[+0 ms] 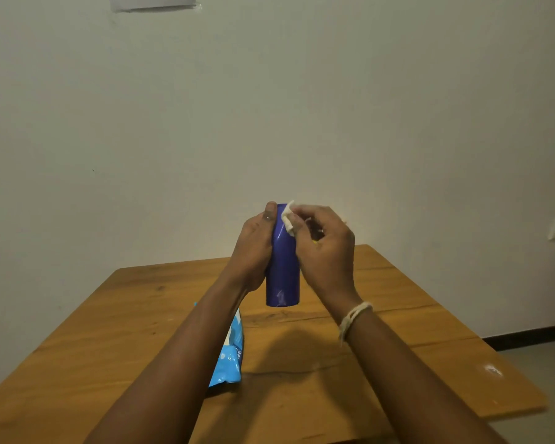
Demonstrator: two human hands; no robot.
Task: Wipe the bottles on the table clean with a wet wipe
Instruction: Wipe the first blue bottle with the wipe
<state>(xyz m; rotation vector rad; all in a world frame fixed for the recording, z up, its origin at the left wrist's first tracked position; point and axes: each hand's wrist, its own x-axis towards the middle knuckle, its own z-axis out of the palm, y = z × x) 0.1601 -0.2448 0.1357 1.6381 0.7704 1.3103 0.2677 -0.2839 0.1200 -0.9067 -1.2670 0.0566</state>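
The fingers [297,227] of the right hand [326,248] are curled around a small folded white wet wipe [288,221], which is pressed against the upper side of a dark blue bottle [282,270]. The bottle is held upright in the air, above the far part of the wooden worktop [398,315], by the left hand [253,251], whose fingers wrap its body while the thumb rests near the top. For a good wipe, the bottle is best kept firmly gripped and turned bit by bit, so that the whole surface is reached, including the part covered by the left hand. A blue pack of wipes [231,354] lies on the worktop below the left forearm.
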